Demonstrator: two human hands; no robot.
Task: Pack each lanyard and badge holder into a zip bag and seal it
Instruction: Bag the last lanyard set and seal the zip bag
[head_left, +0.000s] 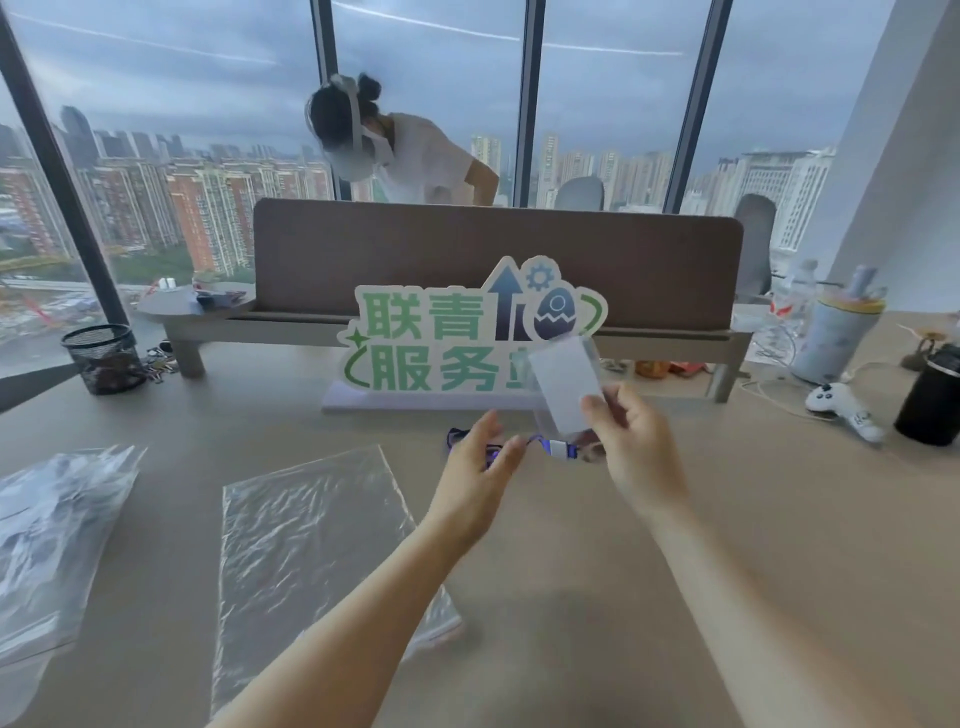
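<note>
My right hand (631, 441) pinches a clear badge holder (566, 382) by its lower end and holds it tilted above the table. A purple lanyard (535, 444) with a white clip hangs from the holder toward my left hand (480, 467). The left hand's fingers are loosely curved around the lanyard's bunched strap, touching it; a firm grip does not show. One clear zip bag (306, 535) lies flat on the table to the left of my left forearm. A pile of more clear bags (57, 525) sits at the far left.
A cut-out sign (457, 338) with green characters stands behind my hands. Behind it runs a brown desk divider (493, 260) with a person bent over beyond it. A black mesh cup (101, 358) stands left; a white controller (841, 402), black tumbler (930, 400) and cables lie right.
</note>
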